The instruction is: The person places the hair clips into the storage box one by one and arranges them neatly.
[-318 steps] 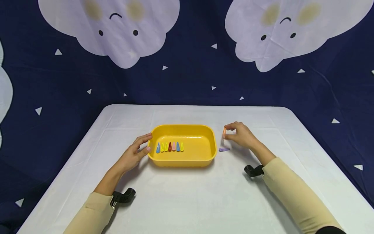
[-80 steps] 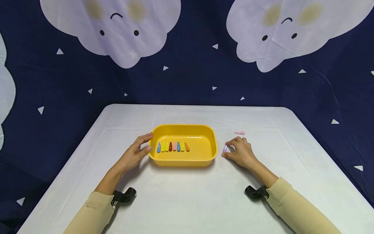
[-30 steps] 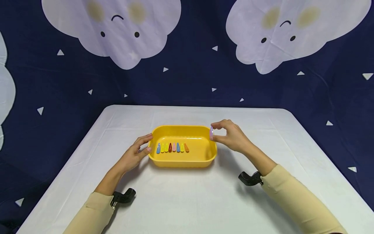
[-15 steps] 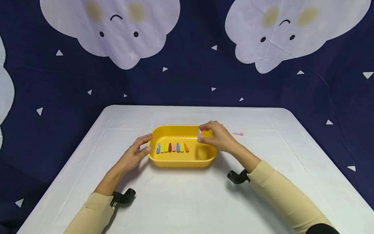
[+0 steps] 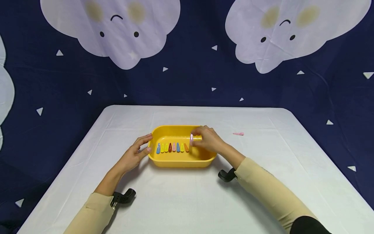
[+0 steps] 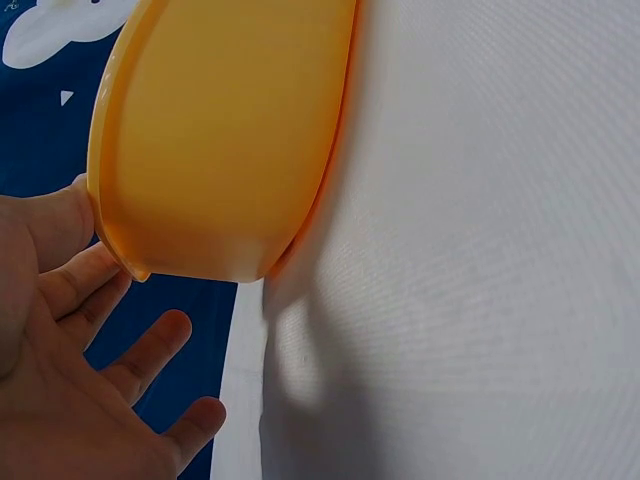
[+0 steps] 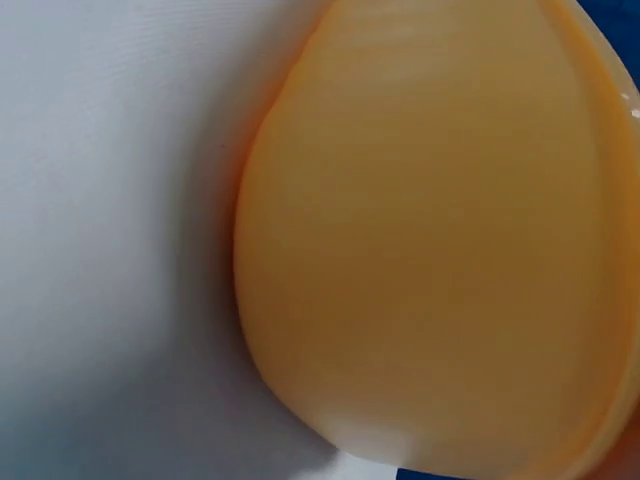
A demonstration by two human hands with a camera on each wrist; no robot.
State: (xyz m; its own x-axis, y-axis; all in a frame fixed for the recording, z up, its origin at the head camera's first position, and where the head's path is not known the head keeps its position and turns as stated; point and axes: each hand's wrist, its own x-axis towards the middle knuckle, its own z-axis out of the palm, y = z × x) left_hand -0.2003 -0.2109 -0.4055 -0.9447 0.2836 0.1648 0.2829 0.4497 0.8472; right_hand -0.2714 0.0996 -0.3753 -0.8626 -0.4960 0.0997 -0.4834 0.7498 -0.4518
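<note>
A yellow plastic tray (image 5: 181, 164) holds a row of snap hair clips, among them a blue clip (image 5: 158, 148), a dark red clip (image 5: 170, 147) and an orange clip (image 5: 186, 147) at the right end. My right hand (image 5: 208, 139) pinches a purple hair clip (image 5: 191, 139) upright between thumb and fingers, inside the tray just right of the orange one. My left hand (image 5: 135, 154) holds the tray's left rim; in the left wrist view its thumb and nearest fingers meet the rim (image 6: 97, 150), the other fingers spread apart. The right wrist view shows mainly the tray's outer wall (image 7: 430, 240).
A pink hair clip (image 5: 238, 134) lies on the white-covered table (image 5: 181, 201) to the right of the tray. Behind the table hangs a dark blue cloth (image 5: 187, 87) with clouds and small triangles. Each wrist carries a black camera mount (image 5: 124, 196).
My right hand picked up the purple clip from the table, carried it left over the tray's right rim and lowered it beside the orange clip. The left hand stays at the rim.
</note>
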